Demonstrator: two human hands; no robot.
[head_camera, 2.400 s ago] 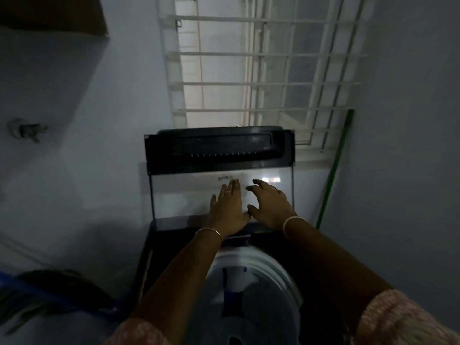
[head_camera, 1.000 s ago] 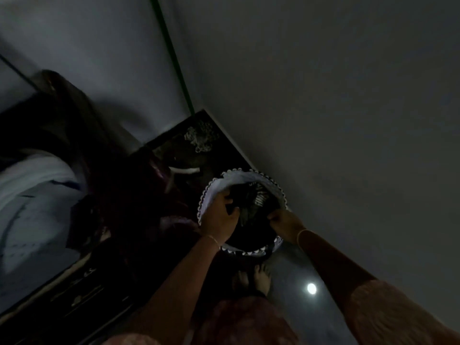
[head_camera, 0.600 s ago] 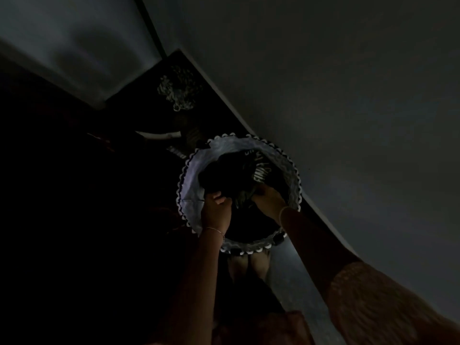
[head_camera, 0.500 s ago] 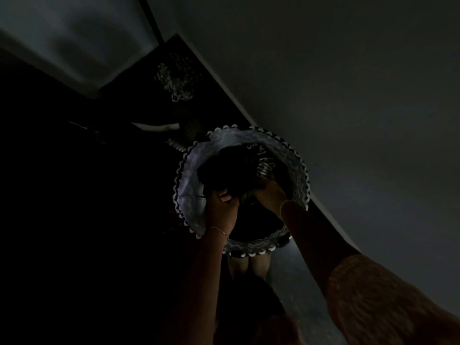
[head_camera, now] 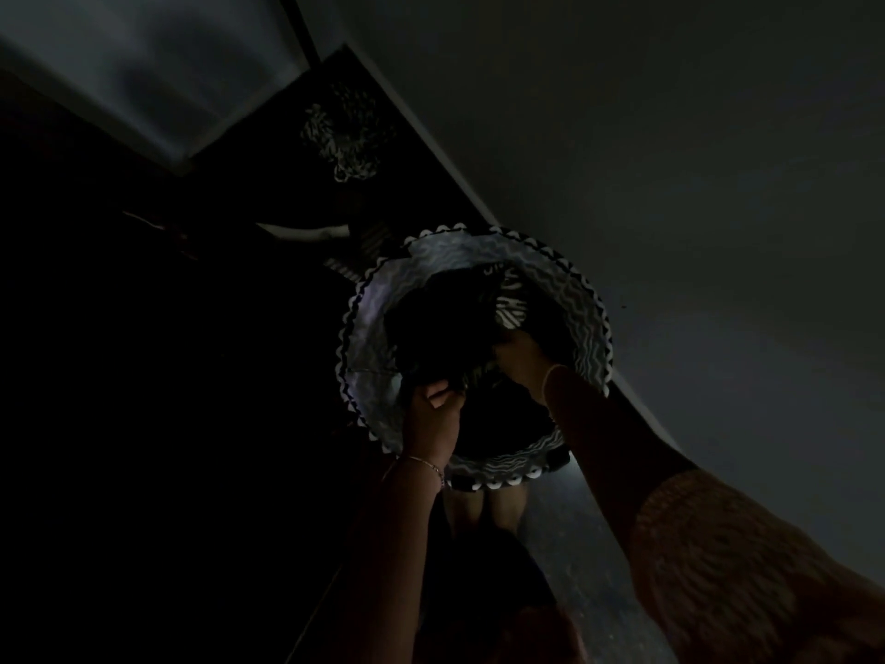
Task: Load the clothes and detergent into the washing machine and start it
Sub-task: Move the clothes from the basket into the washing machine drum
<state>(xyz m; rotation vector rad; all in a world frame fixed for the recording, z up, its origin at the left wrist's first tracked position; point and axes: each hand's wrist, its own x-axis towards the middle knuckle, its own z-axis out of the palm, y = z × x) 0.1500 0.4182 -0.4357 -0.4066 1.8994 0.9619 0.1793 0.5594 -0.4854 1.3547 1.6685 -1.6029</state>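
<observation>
A round laundry basket (head_camera: 371, 304) with a pale patterned lining and a scalloped black-and-white rim stands on the floor below me. Dark clothes (head_camera: 445, 323) fill it, one with white lettering. My left hand (head_camera: 433, 419) is shut on a bunch of the dark cloth at the basket's near left. My right hand (head_camera: 522, 359) reaches into the pile from the right and grips the clothes too. The washing machine is out of view.
A grey wall (head_camera: 670, 184) runs along the right, close to the basket. Behind the basket lies a crumpled black-and-white cloth (head_camera: 345, 136) on the dark floor. My bare feet (head_camera: 483, 510) are just below the basket. The left side is too dark to read.
I turned from the washing machine's lid down to the basket. Both hands went into the clothes and have closed on them; over the last half second they barely moved.
</observation>
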